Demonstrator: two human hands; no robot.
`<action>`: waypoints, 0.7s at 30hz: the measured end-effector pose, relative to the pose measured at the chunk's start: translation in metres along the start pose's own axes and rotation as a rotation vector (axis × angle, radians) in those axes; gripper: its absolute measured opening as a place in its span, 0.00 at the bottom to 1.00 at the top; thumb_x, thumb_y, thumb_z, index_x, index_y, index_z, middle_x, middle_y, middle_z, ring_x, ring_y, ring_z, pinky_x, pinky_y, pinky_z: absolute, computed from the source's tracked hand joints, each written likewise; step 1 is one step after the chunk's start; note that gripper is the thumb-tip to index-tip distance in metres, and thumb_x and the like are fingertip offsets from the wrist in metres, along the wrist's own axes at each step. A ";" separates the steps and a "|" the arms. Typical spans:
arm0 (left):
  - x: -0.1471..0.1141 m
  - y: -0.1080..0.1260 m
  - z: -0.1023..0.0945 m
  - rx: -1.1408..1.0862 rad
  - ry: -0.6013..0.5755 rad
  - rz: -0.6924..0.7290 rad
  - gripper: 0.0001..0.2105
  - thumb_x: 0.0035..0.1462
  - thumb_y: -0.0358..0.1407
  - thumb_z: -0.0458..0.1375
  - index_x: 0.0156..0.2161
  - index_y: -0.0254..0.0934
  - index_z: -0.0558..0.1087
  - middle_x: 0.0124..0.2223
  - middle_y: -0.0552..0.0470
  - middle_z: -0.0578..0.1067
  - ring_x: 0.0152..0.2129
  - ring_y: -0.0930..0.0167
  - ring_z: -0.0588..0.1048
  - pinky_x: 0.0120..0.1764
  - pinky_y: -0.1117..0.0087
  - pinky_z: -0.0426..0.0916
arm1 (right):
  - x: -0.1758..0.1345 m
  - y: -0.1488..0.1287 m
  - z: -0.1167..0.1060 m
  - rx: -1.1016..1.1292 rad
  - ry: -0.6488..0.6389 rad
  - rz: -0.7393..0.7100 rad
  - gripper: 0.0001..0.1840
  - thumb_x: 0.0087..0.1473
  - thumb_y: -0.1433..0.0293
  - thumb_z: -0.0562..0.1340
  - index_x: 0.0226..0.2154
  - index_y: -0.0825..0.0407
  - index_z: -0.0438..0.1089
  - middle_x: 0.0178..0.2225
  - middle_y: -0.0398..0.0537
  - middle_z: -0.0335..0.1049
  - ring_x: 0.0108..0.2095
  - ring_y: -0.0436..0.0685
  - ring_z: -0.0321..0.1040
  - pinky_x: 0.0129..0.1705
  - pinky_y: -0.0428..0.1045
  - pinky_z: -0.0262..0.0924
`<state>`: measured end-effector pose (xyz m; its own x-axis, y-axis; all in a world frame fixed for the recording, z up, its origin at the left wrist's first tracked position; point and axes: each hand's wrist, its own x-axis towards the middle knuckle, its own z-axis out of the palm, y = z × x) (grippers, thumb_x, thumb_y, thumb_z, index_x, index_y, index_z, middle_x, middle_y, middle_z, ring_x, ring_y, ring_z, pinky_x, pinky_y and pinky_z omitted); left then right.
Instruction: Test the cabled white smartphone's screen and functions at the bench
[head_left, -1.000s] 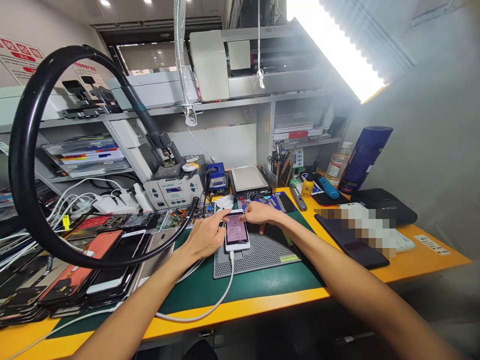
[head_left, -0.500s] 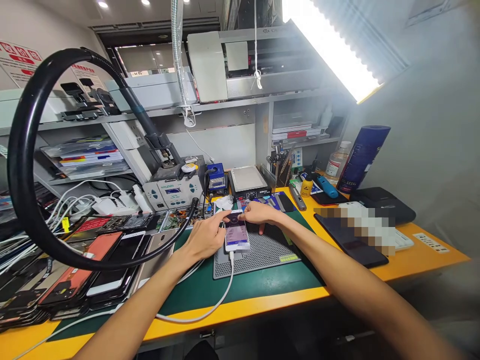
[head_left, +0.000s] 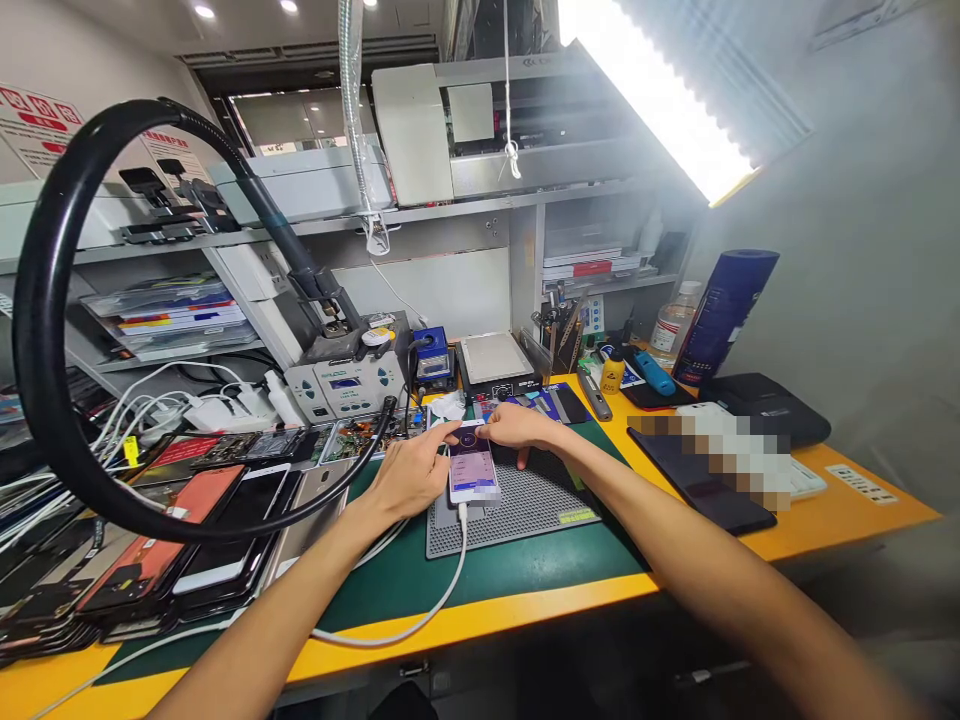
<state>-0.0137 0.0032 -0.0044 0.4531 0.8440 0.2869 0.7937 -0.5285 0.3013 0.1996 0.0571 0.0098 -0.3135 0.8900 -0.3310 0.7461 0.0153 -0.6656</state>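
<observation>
A white smartphone [head_left: 472, 464] with a lit screen lies in front of me over the grey perforated mat [head_left: 540, 500]. A dark band with a small ring fills its upper screen, a pale list below. The white charging cable [head_left: 463, 540] runs into its lower end. My left hand [head_left: 411, 468] is closed along the phone's left edge, its index fingertip at the upper left corner. At the upper right corner, my right hand [head_left: 517, 428] pinches the phone with curled fingers, one finger reaching down toward the mat. The undersides of both grips are hidden.
Several phones [head_left: 232, 530] are piled at the left under a black flexible hose [head_left: 45, 330]. A soldering station [head_left: 346, 380] stands behind. At the right lie a dark tablet [head_left: 697, 480] and a yellow bottle [head_left: 612, 375]. The green mat [head_left: 517, 575] covers the front of the bench.
The phone's screen has changed a little: the ring is now orange and the list below looks paler. Both hands stay in place on the phone.
</observation>
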 end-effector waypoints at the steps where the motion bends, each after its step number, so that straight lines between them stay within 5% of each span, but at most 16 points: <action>1: 0.000 0.000 0.000 0.001 0.003 0.000 0.26 0.57 0.30 0.46 0.61 0.41 0.63 0.51 0.56 0.77 0.45 0.63 0.76 0.46 0.63 0.68 | -0.001 -0.001 0.000 0.000 0.001 -0.001 0.15 0.54 0.61 0.61 0.23 0.55 0.61 0.18 0.37 0.54 0.13 0.51 0.63 0.13 0.51 0.68; 21: -0.001 -0.001 0.001 -0.049 0.027 0.067 0.24 0.58 0.30 0.45 0.59 0.42 0.66 0.48 0.57 0.79 0.40 0.67 0.78 0.43 0.66 0.69 | 0.000 0.001 0.000 -0.010 0.009 -0.013 0.15 0.53 0.61 0.61 0.24 0.54 0.62 0.20 0.39 0.56 0.14 0.50 0.63 0.13 0.50 0.68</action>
<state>-0.0149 0.0029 -0.0058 0.4926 0.8042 0.3326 0.7407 -0.5881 0.3248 0.2002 0.0570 0.0088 -0.3174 0.8940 -0.3163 0.7483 0.0312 -0.6627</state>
